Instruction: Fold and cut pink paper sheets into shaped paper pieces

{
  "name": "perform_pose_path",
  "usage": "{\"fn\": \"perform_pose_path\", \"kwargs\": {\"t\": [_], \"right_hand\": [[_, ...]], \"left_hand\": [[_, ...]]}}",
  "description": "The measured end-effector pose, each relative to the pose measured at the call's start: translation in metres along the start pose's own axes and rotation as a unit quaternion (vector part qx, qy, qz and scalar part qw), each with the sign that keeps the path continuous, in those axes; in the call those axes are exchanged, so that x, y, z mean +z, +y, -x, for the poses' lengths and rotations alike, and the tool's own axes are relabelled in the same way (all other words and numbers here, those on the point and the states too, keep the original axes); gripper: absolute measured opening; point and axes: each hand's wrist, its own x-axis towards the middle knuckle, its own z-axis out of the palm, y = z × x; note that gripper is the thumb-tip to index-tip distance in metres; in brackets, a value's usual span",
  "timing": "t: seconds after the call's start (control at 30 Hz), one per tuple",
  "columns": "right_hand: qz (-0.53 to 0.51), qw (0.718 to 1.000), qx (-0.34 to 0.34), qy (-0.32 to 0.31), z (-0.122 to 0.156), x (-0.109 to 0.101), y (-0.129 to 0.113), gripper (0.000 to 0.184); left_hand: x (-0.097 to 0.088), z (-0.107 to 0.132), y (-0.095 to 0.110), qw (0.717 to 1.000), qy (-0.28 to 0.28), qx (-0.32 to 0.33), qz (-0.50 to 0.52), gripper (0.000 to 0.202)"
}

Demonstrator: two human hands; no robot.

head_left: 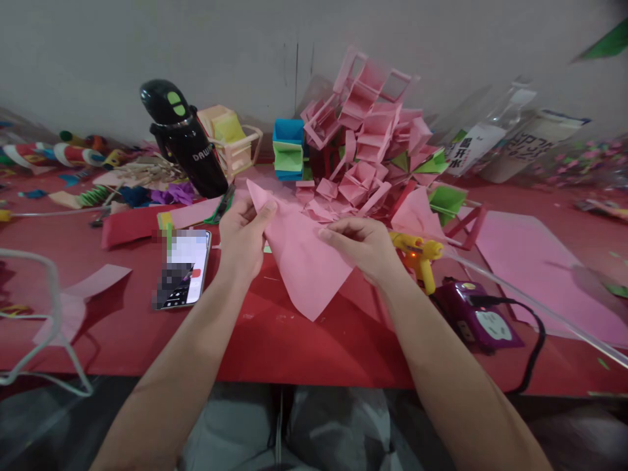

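A pink sheet of paper [309,268], creased and slightly curved, is held up over the red table between both hands. My left hand [248,232] grips its left side, thumb on the front face and fingers mostly hidden behind. At the upper right edge, my right hand [358,245] pinches the sheet between thumb and forefinger. Just beyond the paper stands a heap of folded pink paper pieces [367,131], some shaped like small chairs. A yellow glue gun [419,255] with a lit orange spot lies right of my right hand.
Left of my left forearm lies a phone [189,268]. A black bottle [184,147] leans at the back left, beside blue and green folded paper [288,150]. On the right are a purple power socket [483,317] with a black cable and a large pink sheet [549,268].
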Motion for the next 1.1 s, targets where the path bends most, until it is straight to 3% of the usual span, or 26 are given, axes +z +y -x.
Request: {"fn": "perform_pose_path", "kwargs": {"t": [0.2, 0.33, 0.53, 0.77, 0.97, 1.1], "right_hand": [[-0.158, 0.982, 0.104, -0.019, -0.002, 0.006, 0.006, 0.038], [-0.154, 0.981, 0.114, 0.003, -0.003, 0.008, 0.006, 0.037], [-0.138, 0.98, 0.12, -0.077, -0.001, 0.002, 0.007, 0.036], [-0.18, 0.978, 0.09, 0.044, -0.002, 0.009, 0.009, 0.039], [-0.149, 0.982, 0.099, 0.066, 0.0, 0.011, 0.001, 0.044], [-0.186, 0.976, 0.095, 0.064, -0.002, 0.012, 0.004, 0.045]], "left_hand": [[0.0, -0.001, 0.002, 0.999, 0.012, 0.033, 0.018, 0.026], [-0.001, -0.002, 0.002, 0.999, 0.012, 0.03, 0.019, 0.026], [-0.007, -0.008, 0.002, 0.998, 0.041, 0.037, 0.03, 0.02], [-0.006, -0.004, 0.005, 0.999, 0.003, -0.02, 0.033, 0.021], [-0.006, -0.001, 0.003, 0.996, -0.04, -0.044, 0.059, 0.021], [-0.005, -0.001, 0.006, 0.995, -0.055, -0.058, 0.063, 0.023]]}}
